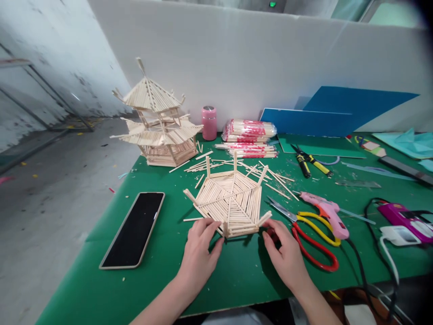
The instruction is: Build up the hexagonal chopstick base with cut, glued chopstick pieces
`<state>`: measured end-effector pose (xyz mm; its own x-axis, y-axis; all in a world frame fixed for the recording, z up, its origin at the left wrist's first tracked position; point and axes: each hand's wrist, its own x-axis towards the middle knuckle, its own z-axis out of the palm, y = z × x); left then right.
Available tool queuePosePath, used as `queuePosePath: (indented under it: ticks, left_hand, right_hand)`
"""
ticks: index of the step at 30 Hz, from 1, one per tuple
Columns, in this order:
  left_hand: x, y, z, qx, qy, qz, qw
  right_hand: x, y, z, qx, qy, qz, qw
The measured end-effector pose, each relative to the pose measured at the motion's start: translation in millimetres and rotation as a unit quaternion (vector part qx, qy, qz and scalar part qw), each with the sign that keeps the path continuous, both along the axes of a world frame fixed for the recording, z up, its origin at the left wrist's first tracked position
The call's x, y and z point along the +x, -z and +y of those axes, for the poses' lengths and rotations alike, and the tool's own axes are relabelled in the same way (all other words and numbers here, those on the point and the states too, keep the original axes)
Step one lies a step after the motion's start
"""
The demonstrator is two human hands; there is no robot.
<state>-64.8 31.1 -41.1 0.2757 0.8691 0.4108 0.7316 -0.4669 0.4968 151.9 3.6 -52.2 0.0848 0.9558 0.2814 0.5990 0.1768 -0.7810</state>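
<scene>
Pale hexagonal wooden-stick frame (pixel 233 198) just ahead | near edge between my left hand (pixel 202 238) and right hand (pixel 286 249) | both half-curled; I can't tell if gripping

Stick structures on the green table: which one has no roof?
The low hexagonal base, its near edge between the left hand and right hand, with bare corner posts. The tiered pagoda at the back left carries slatted roofs.

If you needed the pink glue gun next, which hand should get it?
Probably the right hand: it's closer to the glue gun, though the scissors lie between. The left hand is farther away, by the stick base.
</scene>
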Motion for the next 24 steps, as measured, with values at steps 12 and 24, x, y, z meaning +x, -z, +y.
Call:
queuePosePath:
  ticks: [12, 24]
  left_hand:
    - [-18, -18.6, -12, -0.021, -0.039, -0.129, 0.991]
    - [20, -39.4, -51, -0.444, -0.053, -0.532, 0.719]
  right_hand:
    - [9, 4.0, -5, 0.023, 0.094, 0.003, 0.995]
    - [-28, -24.6, -48, 0.154, -0.117, -0.007, 0.981]
